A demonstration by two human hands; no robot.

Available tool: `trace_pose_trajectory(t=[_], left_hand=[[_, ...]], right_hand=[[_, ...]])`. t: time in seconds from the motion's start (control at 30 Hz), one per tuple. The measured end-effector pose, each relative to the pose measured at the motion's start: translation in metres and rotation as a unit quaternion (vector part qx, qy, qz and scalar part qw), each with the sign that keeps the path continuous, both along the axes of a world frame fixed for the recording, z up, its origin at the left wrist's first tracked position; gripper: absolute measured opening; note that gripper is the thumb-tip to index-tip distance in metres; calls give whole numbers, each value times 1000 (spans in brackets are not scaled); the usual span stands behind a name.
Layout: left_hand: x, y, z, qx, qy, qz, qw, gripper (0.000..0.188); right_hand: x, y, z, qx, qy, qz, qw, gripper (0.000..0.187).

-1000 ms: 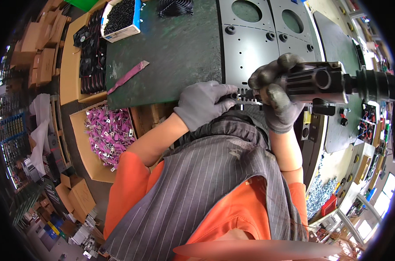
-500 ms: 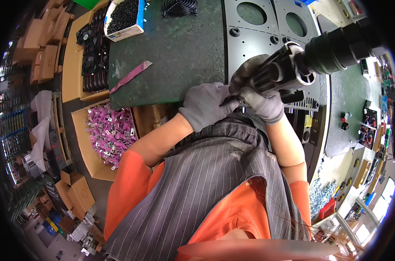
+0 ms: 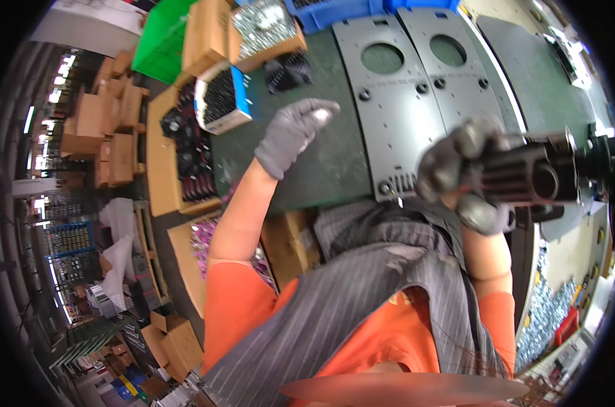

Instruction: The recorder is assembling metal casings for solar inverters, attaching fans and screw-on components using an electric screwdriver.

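Note:
Over the dark green bench, my left hand [image 3: 288, 139], in a grey glove, has its fingers drawn together. A small bright spot shows at the fingertips; I cannot make out what it is. My right hand [image 3: 460, 173], gloved too and blurred, is wrapped round a black power tool [image 3: 528, 175] with a thick ribbed body. The tool hangs over the right end of two grey metal panels [image 3: 406, 129], each with a large round hole and black round feet. Left of my left hand stands a white-and-blue box of small black parts [image 3: 221, 98]; beyond it lie black fan grilles [image 3: 287, 71].
A carton of silver hardware [image 3: 263, 30], a green crate [image 3: 164, 41] and blue bins [image 3: 334, 13] stand at the back. Black fans [image 3: 185, 139] fill a carton at the left. Pink-and-silver parts [image 3: 202, 244] lie in a box below the bench edge.
My hands have parted: the left has gone up and left over the bench, the right has swung right with the tool. The view has shifted, showing more at the back.

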State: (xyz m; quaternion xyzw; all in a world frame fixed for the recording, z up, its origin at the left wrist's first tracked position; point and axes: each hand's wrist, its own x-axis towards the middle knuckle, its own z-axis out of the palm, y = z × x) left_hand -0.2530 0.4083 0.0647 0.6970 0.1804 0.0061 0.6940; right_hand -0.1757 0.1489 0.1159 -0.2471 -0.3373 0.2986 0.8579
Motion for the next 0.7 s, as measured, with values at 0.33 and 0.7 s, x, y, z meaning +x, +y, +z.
trace_pose_trajectory(t=[0.33,0.7], left_hand=[[115,175,29,73,-79,266,958,34],[87,218,19,-69,-128,297,944,51]], right_hand=[[-5,-12,-20,71,35,55,995,52],[-5,-7,-26,-54,100,-36,993,53]])
